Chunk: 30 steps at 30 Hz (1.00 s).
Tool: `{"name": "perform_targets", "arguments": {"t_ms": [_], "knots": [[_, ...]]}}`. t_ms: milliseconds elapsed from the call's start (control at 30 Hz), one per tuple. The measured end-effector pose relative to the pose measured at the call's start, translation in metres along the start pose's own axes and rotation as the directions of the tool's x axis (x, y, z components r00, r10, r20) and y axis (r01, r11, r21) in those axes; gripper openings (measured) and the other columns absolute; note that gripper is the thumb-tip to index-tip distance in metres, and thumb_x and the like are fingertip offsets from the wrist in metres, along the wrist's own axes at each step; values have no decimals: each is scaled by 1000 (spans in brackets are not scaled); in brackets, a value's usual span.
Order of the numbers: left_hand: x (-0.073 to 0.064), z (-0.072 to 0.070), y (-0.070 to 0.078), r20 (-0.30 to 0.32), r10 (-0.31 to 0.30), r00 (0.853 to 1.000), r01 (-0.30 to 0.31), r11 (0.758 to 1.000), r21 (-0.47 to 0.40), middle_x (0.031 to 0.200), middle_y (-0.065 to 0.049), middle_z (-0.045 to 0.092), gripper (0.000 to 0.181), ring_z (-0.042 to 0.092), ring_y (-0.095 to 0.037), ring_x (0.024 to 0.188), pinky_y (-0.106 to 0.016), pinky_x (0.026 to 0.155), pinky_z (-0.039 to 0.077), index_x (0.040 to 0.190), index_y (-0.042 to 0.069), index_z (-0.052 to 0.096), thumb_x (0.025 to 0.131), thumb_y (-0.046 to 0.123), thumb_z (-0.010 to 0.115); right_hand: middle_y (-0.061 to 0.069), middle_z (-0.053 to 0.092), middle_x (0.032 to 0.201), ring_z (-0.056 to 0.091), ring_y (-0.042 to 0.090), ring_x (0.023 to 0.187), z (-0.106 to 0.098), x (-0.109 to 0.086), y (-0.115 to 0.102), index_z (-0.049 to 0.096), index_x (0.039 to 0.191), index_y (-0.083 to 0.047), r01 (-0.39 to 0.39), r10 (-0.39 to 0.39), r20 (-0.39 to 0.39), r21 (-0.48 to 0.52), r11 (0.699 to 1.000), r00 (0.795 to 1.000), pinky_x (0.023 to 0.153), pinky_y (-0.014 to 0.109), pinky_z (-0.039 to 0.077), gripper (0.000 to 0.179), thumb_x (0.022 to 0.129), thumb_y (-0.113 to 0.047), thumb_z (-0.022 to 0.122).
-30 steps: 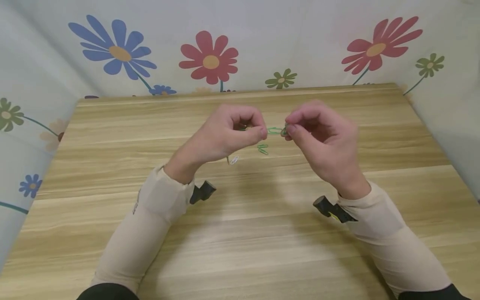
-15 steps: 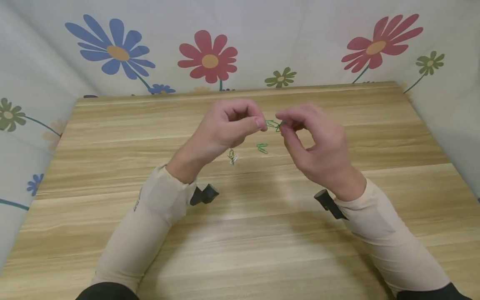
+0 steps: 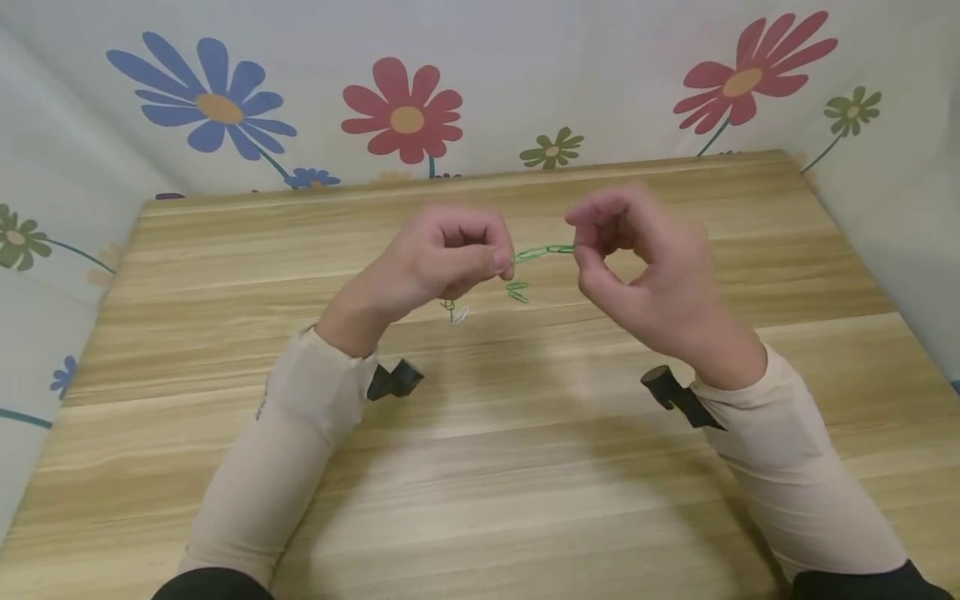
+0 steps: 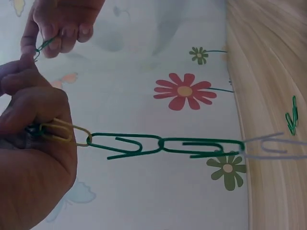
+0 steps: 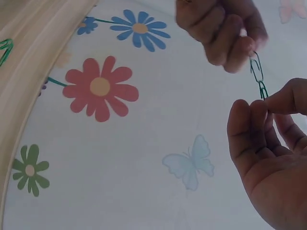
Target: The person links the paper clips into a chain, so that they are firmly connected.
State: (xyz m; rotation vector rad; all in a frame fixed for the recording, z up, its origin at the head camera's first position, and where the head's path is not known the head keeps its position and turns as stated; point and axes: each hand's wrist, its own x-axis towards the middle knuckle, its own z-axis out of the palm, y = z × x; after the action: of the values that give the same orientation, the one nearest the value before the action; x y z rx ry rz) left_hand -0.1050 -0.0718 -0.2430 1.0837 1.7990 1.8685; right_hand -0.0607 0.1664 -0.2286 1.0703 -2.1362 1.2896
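Note:
Between thumb and index finger, my left hand pinches a chain of paper clips. From its fingertips a green paper clip stretches right, linked to another green paper clip whose far end my right hand pinches. The rest of the chain hangs out below the left palm in the left wrist view: a yellow paper clip, two green ones and a white paper clip. The part of the chain inside the left fist is hidden.
Green loose paper clips lie on the wooden table below the hands. Behind the table's far edge hangs a white cloth printed with flowers. A dark camera mount sits at each wrist.
The right hand has drawn away to the right, and the two green paper clips, bunched at its fingertips before, now lie pulled out in a line between both hands.

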Motion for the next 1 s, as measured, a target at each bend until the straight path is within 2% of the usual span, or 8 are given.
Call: {"name": "perform_targets", "arguments": {"t_ms": [133,300,500,700,767,833,933,1000], "knots": [[0,-1,-3,158,-64,985,64,998,4,67,-14,53,22,43,-24,50,-34,44,39,97,-1,69,99,18,57,9,59,89,55,16,73,-3,-1,-7,56,110,14,-61,64,-23,132,989,998,68,26,50,25,84,12,58],[3,7,-9,279,-84,957,107,992,-70,89,-21,67,40,62,-36,66,-44,62,55,124,-3,61,105,31,51,7,59,87,56,17,75,-2,-2,-14,57,113,12,-48,46,12,150,988,999,67,26,51,27,85,14,58],[5,14,-10,232,-25,972,60,988,-145,78,-21,60,23,58,-31,60,-41,58,54,96,-3,63,103,13,48,6,60,88,56,16,75,1,-3,-15,57,112,13,-34,30,29,155,987,999,67,26,52,27,85,15,58],[1,10,-3,92,-28,995,39,992,-116,59,-8,38,20,26,-19,47,-28,44,22,90,0,67,99,12,53,14,59,86,57,22,69,6,-2,4,59,110,13,-162,170,-12,248,955,985,62,27,51,20,90,10,59],[0,6,-1,37,-6,999,10,994,-111,57,-6,34,20,21,-18,46,-28,43,17,91,0,69,98,12,54,14,59,86,56,24,69,10,-2,20,61,108,10,-272,279,-3,209,939,960,60,26,50,17,92,7,58],[-1,3,-1,-8,26,1000,-26,993,-116,56,-5,34,19,20,-17,45,-28,43,15,92,2,71,96,10,55,12,61,88,56,24,70,16,-2,37,64,107,5,-405,403,43,103,908,914,61,26,49,15,94,2,57],[-2,-1,-1,-44,75,996,-80,988,-128,54,-5,34,18,20,-16,44,-27,43,15,93,4,74,95,8,57,10,63,92,56,23,77,28,-4,65,67,109,-1,-540,551,179,-111,835,815,66,29,47,17,96,-5,57],[-2,-3,-1,-50,96,994,-102,986,-135,54,-4,34,18,21,-15,43,-26,43,15,93,5,75,94,6,57,10,64,94,57,24,82,37,-5,81,67,110,-2,-561,602,280,-219,798,748,71,33,47,18,96,-8,58]]}}
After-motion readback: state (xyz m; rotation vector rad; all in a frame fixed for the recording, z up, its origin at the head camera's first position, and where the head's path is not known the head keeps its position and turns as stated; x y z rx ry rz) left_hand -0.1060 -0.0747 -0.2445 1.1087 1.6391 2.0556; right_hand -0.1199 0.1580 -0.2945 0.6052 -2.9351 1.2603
